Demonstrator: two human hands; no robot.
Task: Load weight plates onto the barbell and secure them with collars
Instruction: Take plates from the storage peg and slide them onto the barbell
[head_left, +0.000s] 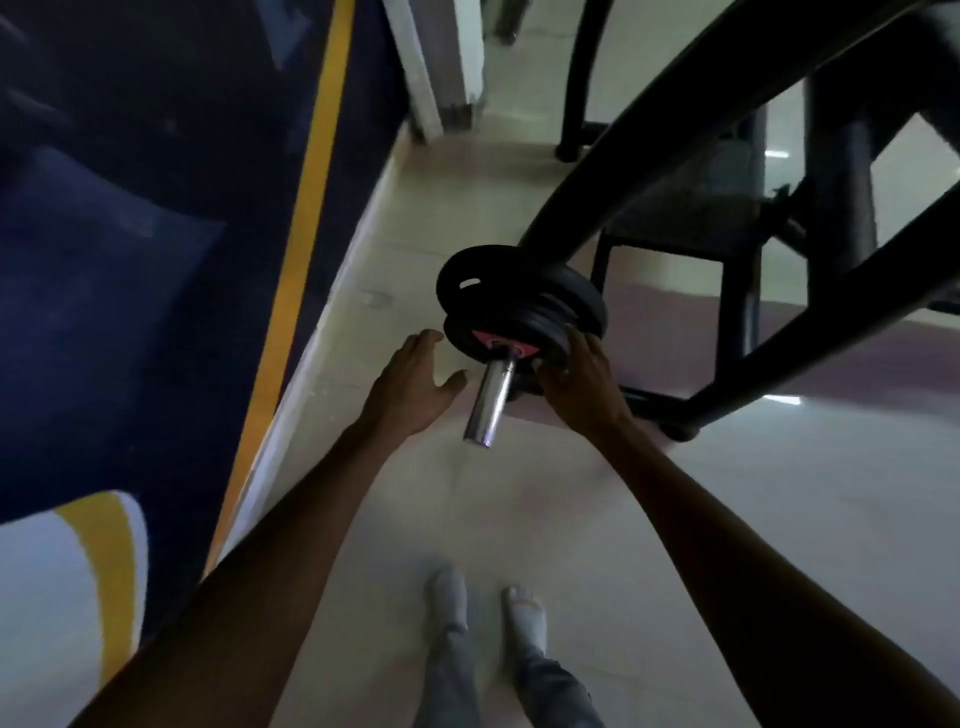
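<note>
**Plates on sleeve, right hand on the outer plate, left hand free**

Largest first: dark blue wall (130, 208) with a yellow stripe (301, 223) fills the left side. Pale tiled floor (571, 519) underneath everything. Black steel frame (675, 130) cuts across upper right, legs down to the floor.

Stack of black weight plates (519, 306) sits on the barbell, tucked just under the frame tube. Outermost plate has a red centre label (485, 340). Exact plate count unclear, too blurred.

Chrome barbell sleeve (491, 402) sticks out of the stack toward the camera, bare end, pointing down-left.

Right hand (576, 382) is on the right edge of the outer plate, fingers curled over the rim, gripping it. Left hand (415, 384) is just left of the sleeve, fingers spread and relaxed, holding nothing; fingertips near the plate edge, contact can't be confirmed.

Bottom centre: person's grey trousers and pale shoes (485, 613) on the floor.
</note>
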